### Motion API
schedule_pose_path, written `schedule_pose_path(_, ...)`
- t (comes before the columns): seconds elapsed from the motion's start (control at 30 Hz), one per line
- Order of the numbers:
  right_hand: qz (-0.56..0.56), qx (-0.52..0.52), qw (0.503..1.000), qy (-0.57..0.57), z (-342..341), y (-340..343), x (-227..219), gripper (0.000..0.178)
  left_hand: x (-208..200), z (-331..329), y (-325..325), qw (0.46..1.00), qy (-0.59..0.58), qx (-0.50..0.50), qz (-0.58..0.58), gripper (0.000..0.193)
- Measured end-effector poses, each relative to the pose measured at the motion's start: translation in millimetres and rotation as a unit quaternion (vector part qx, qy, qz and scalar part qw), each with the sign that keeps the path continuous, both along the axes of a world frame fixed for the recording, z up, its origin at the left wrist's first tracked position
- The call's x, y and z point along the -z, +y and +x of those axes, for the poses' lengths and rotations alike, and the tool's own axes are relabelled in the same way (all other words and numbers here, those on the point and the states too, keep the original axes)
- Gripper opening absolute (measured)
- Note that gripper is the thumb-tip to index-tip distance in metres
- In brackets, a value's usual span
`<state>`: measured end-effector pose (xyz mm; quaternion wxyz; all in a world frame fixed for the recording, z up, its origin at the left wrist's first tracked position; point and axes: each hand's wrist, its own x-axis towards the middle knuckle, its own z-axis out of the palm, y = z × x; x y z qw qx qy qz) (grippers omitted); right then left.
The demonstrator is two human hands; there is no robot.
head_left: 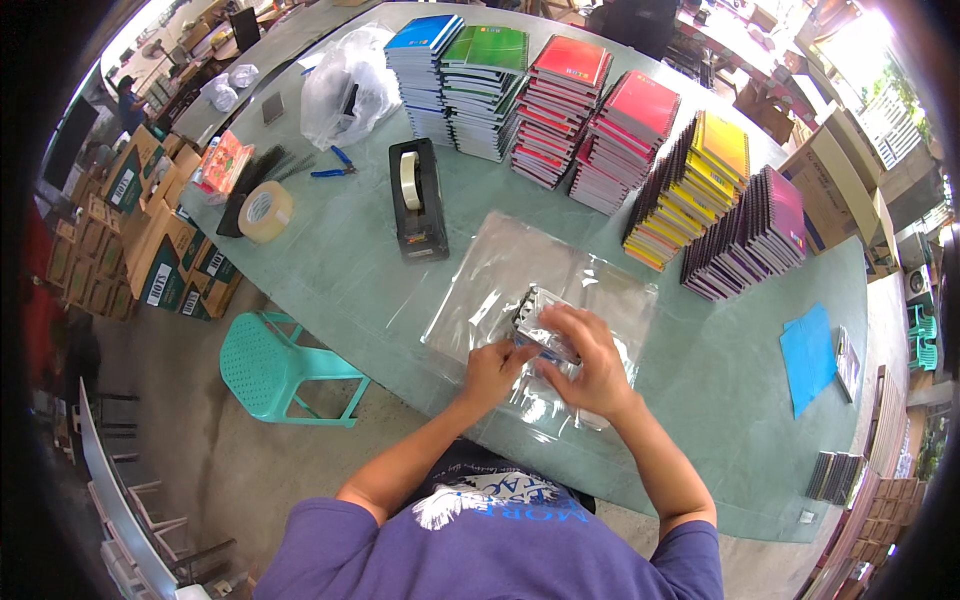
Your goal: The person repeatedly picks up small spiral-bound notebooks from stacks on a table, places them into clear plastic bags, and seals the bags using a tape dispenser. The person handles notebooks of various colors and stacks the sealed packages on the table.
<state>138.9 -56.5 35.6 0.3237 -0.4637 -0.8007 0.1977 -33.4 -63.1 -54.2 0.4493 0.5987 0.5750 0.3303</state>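
A small wire-bound notebook or stack of notebooks (548, 303), pale on top with a dark spiral edge and some blue low down, sits over clear plastic sheets (480, 290) in front of me. With fingers closed, my left hand (490, 374) pinches at its near left corner. My right hand (592, 368) curves over its right side, fingers bent on top and thumb at the near edge. Both hands hide much of it, and glare on the plastic blurs its outline.
Beyond the sheets stand tall stacks of blue, green, red, yellow and purple spiral notebooks (570, 100). A black tape dispenser (425, 225), tape roll (266, 212) and blue-handled pliers (335, 165) lie left. Blue sheets (808, 355) lie right. A teal stool (262, 365) stands beside the table.
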Motion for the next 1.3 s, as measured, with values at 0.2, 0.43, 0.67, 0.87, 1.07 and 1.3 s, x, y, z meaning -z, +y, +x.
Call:
schedule_pose_path(0.2,-0.114,0.083,0.99,-0.014,12.6,62.6,-23.0,0.069,-7.4,3.5,-26.6,0.968,-0.03,0.238,-0.068,0.034)
schedule_pose_path(0.43,-0.265,0.052,0.959,0.089,3.6,43.4,-62.0,0.087,40.2,28.7,-26.2,0.715,-0.507,0.197,-0.439,0.076)
schedule_pose_path(0.67,-0.179,0.152,0.944,0.232,26.3,-5.8,44.2,0.08,-27.1,-4.8,54.3,0.953,-0.217,0.209,0.028,0.094)
schedule_pose_path(0.87,-0.128,0.252,0.885,0.369,-24.9,8.1,35.7,0.034,-53.9,25.4,71.6,0.967,-0.228,0.106,0.031,0.038)
schedule_pose_path(1.07,0.053,0.194,0.857,0.474,8.9,-11.1,1.9,0.041,-125.4,-26.8,85.8,0.93,-0.173,0.198,0.258,0.038)
schedule_pose_path(1.3,-0.069,0.251,0.895,0.363,-17.8,-45.6,93.9,0.062,-147.3,-21.0,80.3,0.749,0.236,0.412,0.462,0.057)
